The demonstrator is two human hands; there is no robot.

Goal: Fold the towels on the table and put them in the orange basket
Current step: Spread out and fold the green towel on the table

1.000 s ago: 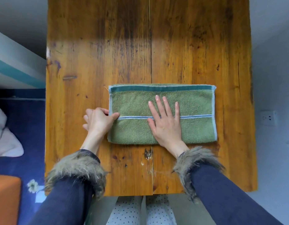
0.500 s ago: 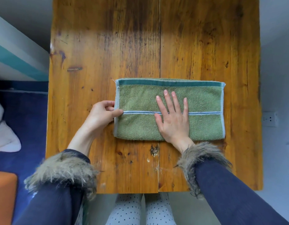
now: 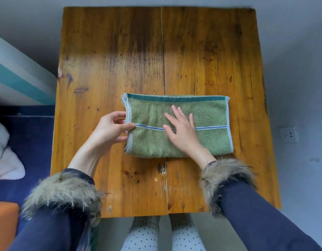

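Note:
A green towel [image 3: 209,113] with a pale blue border and a blue stripe lies folded into a long rectangle on the wooden table [image 3: 120,51]. My left hand [image 3: 109,131] pinches the towel's left edge, thumb on top at the stripe, and that edge is slightly lifted. Flat on the towel's middle, my right hand [image 3: 183,133] presses down with its fingers spread. A corner of the orange basket [image 3: 4,223] shows at the bottom left, below the table.
A dark blue surface [image 3: 30,138] with white cloth [image 3: 4,160] on it lies left of the table. A wall socket [image 3: 289,134] sits on the right. My legs [image 3: 162,234] in dotted trousers are under the table's near edge.
My left hand has taken a firmer pinch on the towel's left edge and begun to lift it. The right hand's fingers have turned a little leftward. The view has shifted back.

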